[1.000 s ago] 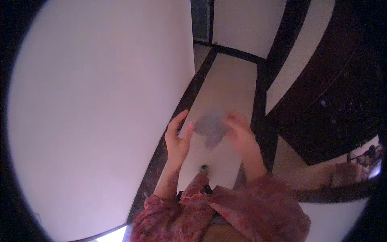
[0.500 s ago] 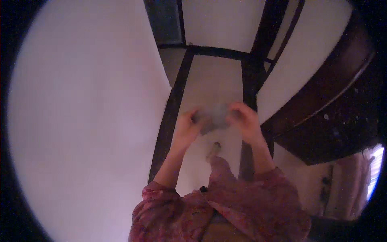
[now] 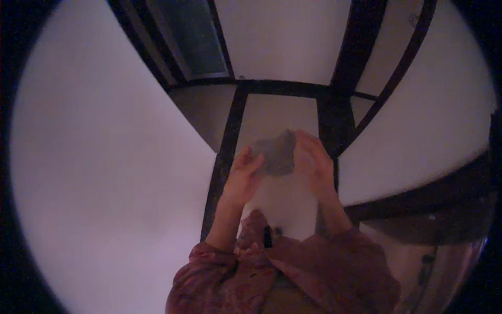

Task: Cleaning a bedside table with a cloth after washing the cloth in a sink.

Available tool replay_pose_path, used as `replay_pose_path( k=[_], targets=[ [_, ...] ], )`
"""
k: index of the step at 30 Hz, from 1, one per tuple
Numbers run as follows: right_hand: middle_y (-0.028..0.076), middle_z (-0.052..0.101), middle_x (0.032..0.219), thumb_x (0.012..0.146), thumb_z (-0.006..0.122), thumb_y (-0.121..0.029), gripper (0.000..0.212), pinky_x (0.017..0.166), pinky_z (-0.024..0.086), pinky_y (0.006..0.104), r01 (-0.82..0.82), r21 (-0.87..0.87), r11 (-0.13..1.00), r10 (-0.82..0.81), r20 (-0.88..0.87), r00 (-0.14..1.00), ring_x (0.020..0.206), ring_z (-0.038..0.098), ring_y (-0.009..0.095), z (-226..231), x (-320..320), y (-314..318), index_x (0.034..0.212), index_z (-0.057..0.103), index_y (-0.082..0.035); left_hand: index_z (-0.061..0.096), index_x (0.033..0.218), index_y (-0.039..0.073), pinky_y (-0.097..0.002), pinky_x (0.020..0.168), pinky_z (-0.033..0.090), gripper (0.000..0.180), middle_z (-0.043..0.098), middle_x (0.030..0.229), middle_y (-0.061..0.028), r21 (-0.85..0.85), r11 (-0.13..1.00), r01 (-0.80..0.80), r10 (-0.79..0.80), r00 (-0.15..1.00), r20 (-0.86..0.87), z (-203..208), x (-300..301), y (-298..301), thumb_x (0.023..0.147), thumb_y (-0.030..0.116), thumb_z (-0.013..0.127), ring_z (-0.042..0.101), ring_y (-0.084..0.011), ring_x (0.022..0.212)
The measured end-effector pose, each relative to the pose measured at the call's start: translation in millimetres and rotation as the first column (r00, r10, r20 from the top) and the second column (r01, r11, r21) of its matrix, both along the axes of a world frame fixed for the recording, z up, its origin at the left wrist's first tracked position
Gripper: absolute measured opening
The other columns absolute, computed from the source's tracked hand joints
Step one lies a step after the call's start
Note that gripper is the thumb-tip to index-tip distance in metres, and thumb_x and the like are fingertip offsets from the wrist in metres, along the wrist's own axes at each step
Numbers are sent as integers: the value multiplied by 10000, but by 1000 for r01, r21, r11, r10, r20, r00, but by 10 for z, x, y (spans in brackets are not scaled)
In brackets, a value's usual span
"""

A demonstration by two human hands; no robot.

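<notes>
A small grey piece, perhaps folded cloth (image 3: 278, 156), is blurred and hangs in front of me between my hands. My left hand (image 3: 242, 175) grips its left side, with the thumb showing on the near face. At the other side, my right hand (image 3: 315, 163) is raised with stretched fingers, its palm turned toward the grey piece. The fingertips come close to its upper right corner; blur hides whether they touch. Both forearms come out of loose reddish patterned sleeves.
A pale floor strip (image 3: 280, 112) with dark borders runs ahead down a narrow passage. A white wall (image 3: 104, 157) rises close on my left. Dark door frames (image 3: 361, 47) and a glassy panel (image 3: 196, 39) stand ahead. Dark furniture (image 3: 418, 201) lies to the right.
My view has shifted forward along the passage, and the dark furniture sits lower at right. The right fingers, curled at the grey piece before, are now straighter.
</notes>
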State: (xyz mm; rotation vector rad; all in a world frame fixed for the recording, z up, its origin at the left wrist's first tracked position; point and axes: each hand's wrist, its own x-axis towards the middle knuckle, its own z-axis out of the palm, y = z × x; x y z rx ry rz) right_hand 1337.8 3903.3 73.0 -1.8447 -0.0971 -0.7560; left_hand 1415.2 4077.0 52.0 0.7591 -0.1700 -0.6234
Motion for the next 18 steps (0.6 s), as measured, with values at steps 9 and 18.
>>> replay_pose_path(
  k=[9,18],
  targets=[
    [60,635,749,765,678,-76,187,635,480,272,249,-84,965,-261,-190,947,666,581,119,-976,-557,655,922,616,4,491,1177,73,-364,966,387,420,517,1186,-67,-5,999,52,-51,984,169,-712,-664,490,779,-25,586,475,-212,1145],
    [50,552,741,846,584,-78,110,597,444,283,454,-161,877,-457,15,889,687,500,80,-1714,997,-440,937,562,-19,472,1211,75,-332,932,407,524,483,1235,-68,93,990,107,-133,930,342,-2118,1179,-811,730,-22,657,450,-172,1139]
  ],
)
